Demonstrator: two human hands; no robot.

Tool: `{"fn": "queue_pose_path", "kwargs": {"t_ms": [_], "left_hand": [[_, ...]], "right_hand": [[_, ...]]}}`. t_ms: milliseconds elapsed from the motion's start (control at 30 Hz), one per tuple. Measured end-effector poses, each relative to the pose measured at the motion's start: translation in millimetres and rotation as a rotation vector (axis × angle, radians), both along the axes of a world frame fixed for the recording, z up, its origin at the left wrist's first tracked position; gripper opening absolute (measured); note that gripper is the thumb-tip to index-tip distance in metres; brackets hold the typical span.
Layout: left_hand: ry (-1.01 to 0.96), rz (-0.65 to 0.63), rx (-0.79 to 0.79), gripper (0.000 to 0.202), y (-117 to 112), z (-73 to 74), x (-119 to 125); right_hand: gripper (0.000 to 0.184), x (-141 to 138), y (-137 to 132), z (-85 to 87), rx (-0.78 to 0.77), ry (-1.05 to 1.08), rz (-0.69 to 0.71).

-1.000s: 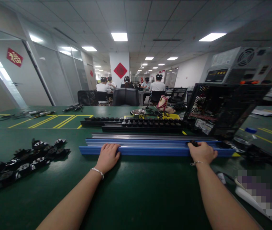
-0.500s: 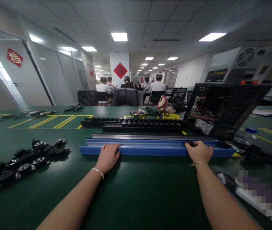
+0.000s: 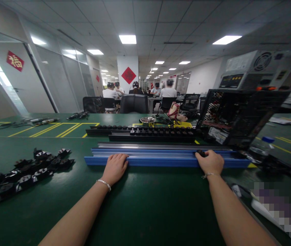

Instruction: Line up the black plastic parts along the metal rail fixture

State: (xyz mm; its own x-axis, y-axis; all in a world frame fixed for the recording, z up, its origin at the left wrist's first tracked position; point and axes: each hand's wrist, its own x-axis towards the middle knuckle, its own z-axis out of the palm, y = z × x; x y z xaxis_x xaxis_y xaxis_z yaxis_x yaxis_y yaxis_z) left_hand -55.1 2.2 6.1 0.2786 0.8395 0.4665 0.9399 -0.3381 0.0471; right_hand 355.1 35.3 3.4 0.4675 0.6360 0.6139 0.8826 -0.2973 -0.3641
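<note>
A long blue rail lies across the green table in front of me. My left hand rests on the rail's near edge towards its left end, fingers curled over the lip. My right hand sits on the rail further right, fingers closed round a small black part that lies in the rail's channel. Both wrists wear thin bracelets.
Behind the rail lie two black rails with rows of black parts. A heap of black parts lies at the left. An open computer case and a water bottle stand at the right. People sit at desks far behind.
My right hand has slid left along the blue rail with the small black part. My left hand has stayed put.
</note>
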Motion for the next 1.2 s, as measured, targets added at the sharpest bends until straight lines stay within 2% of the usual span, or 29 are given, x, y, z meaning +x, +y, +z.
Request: {"fn": "queue_pose_path", "kwargs": {"t_ms": [1200], "left_hand": [[0.011, 0.001, -0.013, 0.028, -1, 2.8, 1]], "right_hand": [[0.032, -21, -1, 4.0, -0.044, -0.057, 0.161]]}}
